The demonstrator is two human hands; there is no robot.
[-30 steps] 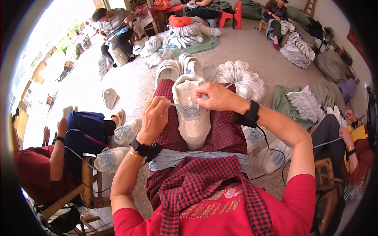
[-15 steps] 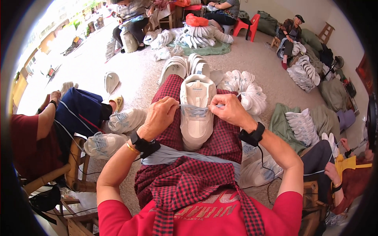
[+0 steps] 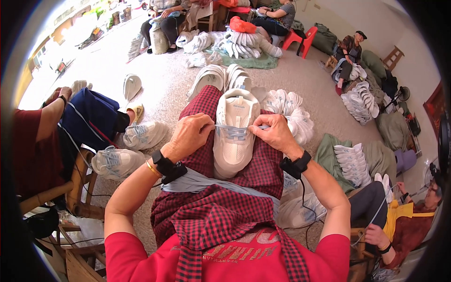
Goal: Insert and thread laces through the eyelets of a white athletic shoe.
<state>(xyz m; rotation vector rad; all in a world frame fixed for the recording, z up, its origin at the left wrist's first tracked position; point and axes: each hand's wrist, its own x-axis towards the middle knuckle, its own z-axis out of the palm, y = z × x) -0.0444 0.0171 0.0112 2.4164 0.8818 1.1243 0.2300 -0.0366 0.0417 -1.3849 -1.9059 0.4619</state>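
A white sneaker (image 3: 233, 157) rests on my lap between my thighs, its toe toward me and its heel opening away. Light blue-grey shoelace (image 3: 231, 133) crosses its tongue in several rows. My left hand (image 3: 194, 133) is closed in a pinch on one side of the shoelace, just left of the sneaker. On the right side, my right hand (image 3: 272, 131) pinches the other side of the lace between thumb and fingers. The lace runs across the sneaker between both hands. Each wrist wears a black band.
Stacked white shoe pieces (image 3: 287, 110) stand beyond my right knee. Laced sneakers (image 3: 117, 162) sit at my left by a wooden chair (image 3: 70, 192). Co-workers sit on both sides and at the back. A black cable (image 3: 305, 199) hangs from my right wristband.
My view has shifted slightly. Both hands keep their pinch on the lace. At the right, the co-worker's hands have moved apart with a lace stretched between them.
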